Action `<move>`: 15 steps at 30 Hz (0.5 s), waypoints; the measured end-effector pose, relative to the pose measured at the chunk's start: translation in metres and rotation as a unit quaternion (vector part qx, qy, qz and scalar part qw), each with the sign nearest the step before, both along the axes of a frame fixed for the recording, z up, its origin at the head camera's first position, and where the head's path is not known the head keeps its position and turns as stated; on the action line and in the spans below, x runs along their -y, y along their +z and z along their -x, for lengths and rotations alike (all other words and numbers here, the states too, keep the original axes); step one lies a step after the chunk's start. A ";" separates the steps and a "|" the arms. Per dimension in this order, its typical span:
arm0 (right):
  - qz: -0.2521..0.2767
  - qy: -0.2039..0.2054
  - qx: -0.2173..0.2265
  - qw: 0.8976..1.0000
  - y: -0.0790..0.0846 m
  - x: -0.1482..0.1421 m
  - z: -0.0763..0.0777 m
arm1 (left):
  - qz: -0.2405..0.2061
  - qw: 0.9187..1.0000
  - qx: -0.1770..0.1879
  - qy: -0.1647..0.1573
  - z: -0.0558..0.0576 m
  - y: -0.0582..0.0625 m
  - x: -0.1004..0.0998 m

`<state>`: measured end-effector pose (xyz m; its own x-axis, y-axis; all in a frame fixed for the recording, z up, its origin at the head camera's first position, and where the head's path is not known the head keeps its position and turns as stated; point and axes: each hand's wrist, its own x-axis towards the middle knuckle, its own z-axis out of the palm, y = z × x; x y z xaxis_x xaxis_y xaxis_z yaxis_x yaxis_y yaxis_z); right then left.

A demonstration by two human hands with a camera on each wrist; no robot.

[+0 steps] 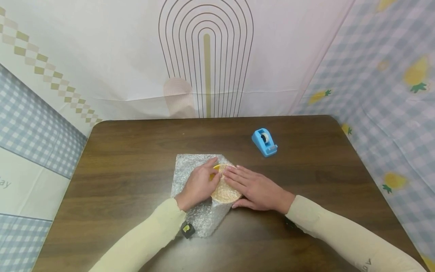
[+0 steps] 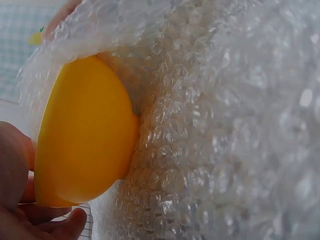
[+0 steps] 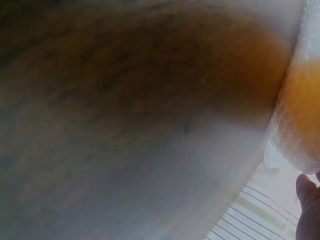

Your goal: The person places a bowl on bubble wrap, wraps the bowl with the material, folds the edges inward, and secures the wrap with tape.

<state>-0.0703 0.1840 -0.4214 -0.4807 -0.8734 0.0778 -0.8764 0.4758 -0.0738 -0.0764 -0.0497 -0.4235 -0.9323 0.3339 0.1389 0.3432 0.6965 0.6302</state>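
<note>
The yellow bowl (image 2: pixel 85 130) sits upright, foot down on the bubble wrap (image 1: pixel 204 223), near the middle of the surface (image 1: pixel 136 170), with a flap of the wrap over most of its mouth and a strip of rim showing bare. Your right hand (image 1: pixel 256 189) lies flat with fingers nearly straight, pressing that flap onto the right of the bowl; your left hand (image 1: pixel 200 183) is at the left rim, thumb and fingertips close together, though you cannot tell whether they pinch the rim or merely touch it. The bowl looks stiff, smooth and probably light, so expect bare fingers to slide on its curved wall; the rim should give your surest hold. Whether it would break is hard to judge. The wrap looks soft and springy, likely to lift when let go, so take it by an edge and press broadly. The blue tape dispenser (image 1: pixel 264 141) stands apart, beyond your right hand.
</note>
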 end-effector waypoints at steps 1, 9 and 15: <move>0.001 0.000 -0.002 1.000 0.000 0.000 0.000 | -0.005 1.000 0.000 0.004 0.000 0.001 0.001; 0.004 -0.001 -0.006 1.000 -0.002 0.000 0.001 | -0.067 0.997 -0.018 0.023 0.001 0.005 0.010; -0.003 -0.002 -0.002 1.000 -0.001 -0.001 0.001 | -0.066 0.997 -0.008 0.029 0.006 0.004 0.021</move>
